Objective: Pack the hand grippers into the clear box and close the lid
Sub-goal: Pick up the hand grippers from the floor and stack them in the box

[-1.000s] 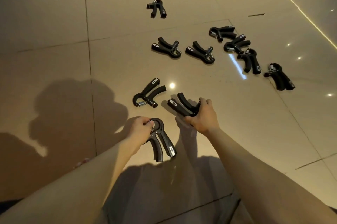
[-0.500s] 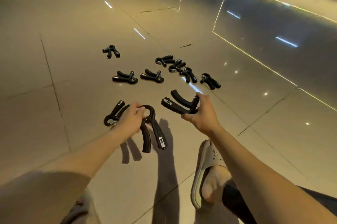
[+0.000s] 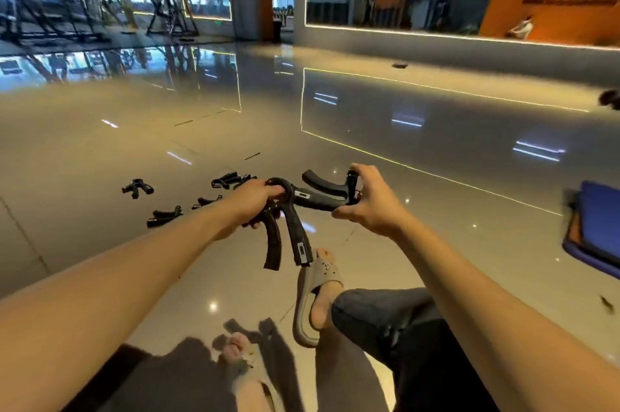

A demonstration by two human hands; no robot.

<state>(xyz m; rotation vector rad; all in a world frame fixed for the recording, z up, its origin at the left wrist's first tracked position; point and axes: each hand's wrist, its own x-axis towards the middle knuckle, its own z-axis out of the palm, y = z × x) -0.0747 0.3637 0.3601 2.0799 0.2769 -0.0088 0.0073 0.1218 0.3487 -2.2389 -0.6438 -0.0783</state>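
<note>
Both hand grippers are now lifted off the tiled floor (image 3: 100, 150), raised higher than half a second ago. Left hand (image 3: 252, 201) is closed around the looped head of one hand gripper (image 3: 285, 230), handles hanging down. Right hand (image 3: 370, 202) is pinched on the spring end of the other hand gripper (image 3: 322, 192), held sideways. Remaining spare grippers (image 3: 164, 213) are left on the floor beyond the left arm. Clear box is not seen.

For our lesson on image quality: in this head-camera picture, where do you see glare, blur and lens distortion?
Head view: the glossy floor mirrors ceiling lights and window glow as glare; the right edge smears a blue mat; wide-angle bending stretches both forearms. Left hand and right hand with their hand grippers stay fairly sharp, though dim and backlit.
</note>
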